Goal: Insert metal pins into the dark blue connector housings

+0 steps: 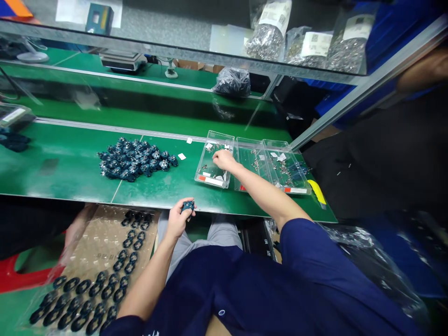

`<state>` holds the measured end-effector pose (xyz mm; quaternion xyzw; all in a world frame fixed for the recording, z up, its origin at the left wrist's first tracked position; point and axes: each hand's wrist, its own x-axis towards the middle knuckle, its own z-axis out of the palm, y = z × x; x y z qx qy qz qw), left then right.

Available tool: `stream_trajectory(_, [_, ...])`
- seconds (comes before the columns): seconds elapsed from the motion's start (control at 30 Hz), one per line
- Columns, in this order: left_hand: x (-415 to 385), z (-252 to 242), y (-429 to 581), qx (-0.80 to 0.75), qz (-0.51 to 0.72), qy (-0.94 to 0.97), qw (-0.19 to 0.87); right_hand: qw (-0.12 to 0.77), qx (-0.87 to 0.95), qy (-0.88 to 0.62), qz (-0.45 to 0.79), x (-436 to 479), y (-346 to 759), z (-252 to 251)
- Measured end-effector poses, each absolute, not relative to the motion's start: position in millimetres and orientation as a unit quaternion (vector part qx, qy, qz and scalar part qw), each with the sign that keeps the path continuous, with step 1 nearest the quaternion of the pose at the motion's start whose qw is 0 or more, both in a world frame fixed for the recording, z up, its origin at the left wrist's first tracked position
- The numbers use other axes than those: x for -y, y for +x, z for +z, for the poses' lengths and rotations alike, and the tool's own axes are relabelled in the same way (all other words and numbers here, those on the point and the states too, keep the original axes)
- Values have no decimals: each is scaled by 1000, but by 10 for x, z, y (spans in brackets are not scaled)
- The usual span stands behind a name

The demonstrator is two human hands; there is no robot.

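Near the bench's front edge my left hand (178, 217) grips a dark teal plastic part (188, 206) between thumb and fingers. My right hand (223, 159) reaches into the leftmost clear plastic tray (214, 181), which has small metal pieces and paper labels in it. Its fingertips are pinched together; whatever they hold is too small or hidden to see. Beside it stand two more clear trays, a middle tray (249, 145) and a right tray (297, 185), both with small metal pieces. Left of the trays lies a pile of similar teal parts (135, 161) with metal bits on them.
A yellow-handled tool (317, 193) lies at the bench's right end. Overhead, a shelf (168, 37) carries bags of metal pieces (268, 37). At lower left, a box (101, 233) holds rows of dark rings. People sit or stand close on both sides.
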<state>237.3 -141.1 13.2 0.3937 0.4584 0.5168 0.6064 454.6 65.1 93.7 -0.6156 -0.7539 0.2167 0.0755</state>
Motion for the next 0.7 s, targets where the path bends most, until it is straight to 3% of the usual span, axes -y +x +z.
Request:
stream_trajectory(0.1, [1309,278,2429,-457,572,392,557,152,739,-584,299,-221,4502,1089])
stream_trajectory(0.27, [1197,579,2660,-446,617,418,496,319,540,-491,605,695,4289,1054])
stream_trajectory(0.4, [1307,675,2810,-443,604,432,501,417,465,-499,601,1047,4193,985])
stream_trajectory(0.57, [1440,719,2868,-446,605,435,496,464,436,-498,588,1236,4225,914])
stream_trajectory(0.7, [1441,757,2885,-417,620,381,545,498,529,-428,537,1406,4326,886])
